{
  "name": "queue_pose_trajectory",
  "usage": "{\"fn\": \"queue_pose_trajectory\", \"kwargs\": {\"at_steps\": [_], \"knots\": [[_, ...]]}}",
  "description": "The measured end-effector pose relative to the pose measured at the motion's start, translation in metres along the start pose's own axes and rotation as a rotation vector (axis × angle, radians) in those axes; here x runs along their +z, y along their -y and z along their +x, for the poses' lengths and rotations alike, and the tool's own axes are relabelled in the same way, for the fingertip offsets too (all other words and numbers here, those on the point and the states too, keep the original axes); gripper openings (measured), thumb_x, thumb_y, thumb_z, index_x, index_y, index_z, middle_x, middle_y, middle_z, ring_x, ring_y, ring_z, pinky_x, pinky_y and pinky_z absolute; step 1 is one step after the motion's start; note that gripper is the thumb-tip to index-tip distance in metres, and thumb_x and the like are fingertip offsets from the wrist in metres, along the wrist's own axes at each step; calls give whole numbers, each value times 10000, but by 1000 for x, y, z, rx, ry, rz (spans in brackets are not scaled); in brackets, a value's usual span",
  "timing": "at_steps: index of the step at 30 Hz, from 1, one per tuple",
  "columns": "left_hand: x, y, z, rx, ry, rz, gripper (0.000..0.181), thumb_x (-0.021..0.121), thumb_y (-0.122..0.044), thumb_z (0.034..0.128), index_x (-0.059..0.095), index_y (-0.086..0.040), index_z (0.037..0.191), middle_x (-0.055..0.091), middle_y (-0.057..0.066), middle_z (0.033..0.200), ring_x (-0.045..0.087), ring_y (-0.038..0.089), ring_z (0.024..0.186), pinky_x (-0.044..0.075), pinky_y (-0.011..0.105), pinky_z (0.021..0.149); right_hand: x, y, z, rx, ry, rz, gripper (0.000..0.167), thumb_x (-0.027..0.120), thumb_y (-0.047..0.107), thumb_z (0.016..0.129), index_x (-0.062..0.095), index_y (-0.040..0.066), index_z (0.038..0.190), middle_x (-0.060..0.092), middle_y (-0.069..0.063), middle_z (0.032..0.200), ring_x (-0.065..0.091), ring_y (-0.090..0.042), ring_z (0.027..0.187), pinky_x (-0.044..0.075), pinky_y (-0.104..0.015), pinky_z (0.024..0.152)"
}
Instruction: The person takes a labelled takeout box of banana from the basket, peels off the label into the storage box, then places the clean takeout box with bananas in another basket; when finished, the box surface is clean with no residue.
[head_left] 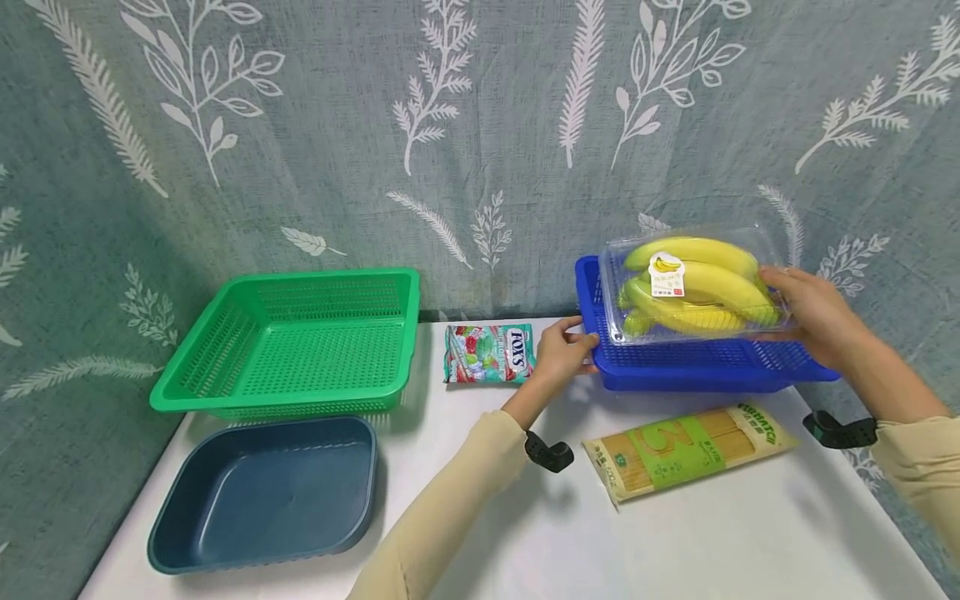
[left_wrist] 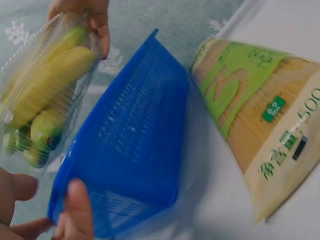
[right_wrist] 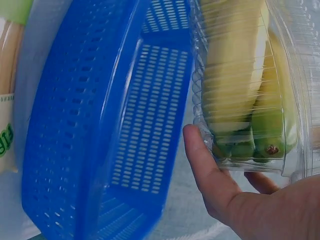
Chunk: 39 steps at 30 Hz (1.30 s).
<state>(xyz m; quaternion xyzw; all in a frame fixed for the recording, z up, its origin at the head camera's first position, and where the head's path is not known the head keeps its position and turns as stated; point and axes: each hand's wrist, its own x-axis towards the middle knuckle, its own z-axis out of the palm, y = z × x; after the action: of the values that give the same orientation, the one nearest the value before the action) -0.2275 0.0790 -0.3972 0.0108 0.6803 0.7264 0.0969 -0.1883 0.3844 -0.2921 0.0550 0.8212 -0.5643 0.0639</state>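
Observation:
A clear plastic box of bananas [head_left: 690,287], with a white label on its lid, is held tilted over the blue basket [head_left: 675,375]. My right hand [head_left: 817,317] grips the box by its right end; in the right wrist view, the thumb and fingers of that hand [right_wrist: 240,195] lie around the end of the box. At the basket's left end, my left hand [head_left: 558,354] pinches the rim. The left wrist view shows fingers [left_wrist: 76,207] on both sides of that blue rim.
A pack of noodles [head_left: 686,450] lies in front of the blue basket. Left of my left hand is a FOX'S candy bag [head_left: 489,354]. A green basket [head_left: 300,350] and a dark blue tub [head_left: 281,492] stand at the left. A patterned curtain [head_left: 495,150] hangs behind.

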Motion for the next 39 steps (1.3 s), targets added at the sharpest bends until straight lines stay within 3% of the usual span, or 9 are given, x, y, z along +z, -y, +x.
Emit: {"fn": "queue_pose_trajectory", "kwargs": {"at_steps": [4, 7, 13, 16, 20, 28, 32, 36, 39], "knots": [[-9, -3, -5, 50, -23, 65, 427, 609, -313, 1015, 598, -79, 1372, 672, 91, 1058, 698, 257, 882, 607, 384, 682, 6, 3, -1, 3, 12, 56, 832, 347, 531, 1041, -15, 23, 1591, -88, -185, 1645, 100, -367, 1465, 586, -345, 802], [-15, -12, -8, 123, -37, 114, 551, 560, -492, 1003, 592, -91, 1379, 653, 95, 1185, 662, 274, 1030, 598, 381, 758, 9, 5, -2, -5, 14, 84, 835, 376, 528, 1036, -8, 44, 1598, -70, -142, 1657, 63, -363, 1475, 584, -320, 784], [-23, -32, -14, 162, 47, 16, 705, 554, -586, 966, 466, -121, 1489, 562, 118, 1344, 577, 316, 1215, 574, 388, 856, 19, 9, -5, -40, 46, 167, 742, 437, 430, 1057, 96, 60, 1601, 282, -113, 1468, 459, -148, 1151, 587, -309, 742], [-26, -41, -18, 116, 127, -95, 723, 571, -551, 968, 377, -165, 1548, 451, 119, 1489, 523, 397, 1277, 585, 412, 824, 27, 12, -7, -50, 57, 211, 541, 472, 412, 1051, 321, 130, 1486, 372, -10, 1259, 498, -75, 1016, 587, -311, 740], [-29, -48, -22, 28, 214, -250, 775, 629, -486, 954, 270, -231, 1592, 305, 101, 1588, 381, 486, 1366, 593, 471, 776, 37, 16, -9, -43, 68, 224, 428, 476, 423, 1047, 408, 210, 1412, 378, -33, 1305, 467, -85, 1037, 580, -297, 743], [-45, -54, -33, 42, 226, -279, 820, 703, -365, 930, 252, -220, 1599, 554, 107, 1381, 447, 465, 1327, 559, 562, 806, 54, 21, -15, -54, 73, 244, 332, 492, 418, 1043, 428, 217, 1298, 406, -22, 1240, 524, -54, 1011, 578, -281, 741], [-56, -57, -39, 59, 221, -226, 815, 689, -370, 930, 255, -198, 1598, 508, 142, 1418, 509, 453, 1272, 573, 545, 777, 62, 22, -20, -58, 70, 175, 455, 474, 443, 1043, 377, 168, 1393, 397, -38, 1271, 524, -88, 1067, 573, -277, 766], [-66, -61, -46, 79, 203, -174, 828, 690, -373, 916, 259, -176, 1596, 419, 195, 1491, 510, 456, 1268, 592, 506, 741, 70, 25, -24, -64, 78, 91, 727, 425, 478, 1048, 180, 38, 1572, 346, -122, 1392, 403, -353, 1324, 559, -253, 777], [-76, -64, -52, 103, 182, -116, 840, 690, -391, 903, 267, -170, 1594, 376, 198, 1525, 510, 448, 1273, 596, 483, 741, 77, 28, -28, -85, 78, 34, 781, 403, 494, 1050, 129, -10, 1580, 345, -140, 1409, 389, -385, 1325, 558, -255, 780]]}}
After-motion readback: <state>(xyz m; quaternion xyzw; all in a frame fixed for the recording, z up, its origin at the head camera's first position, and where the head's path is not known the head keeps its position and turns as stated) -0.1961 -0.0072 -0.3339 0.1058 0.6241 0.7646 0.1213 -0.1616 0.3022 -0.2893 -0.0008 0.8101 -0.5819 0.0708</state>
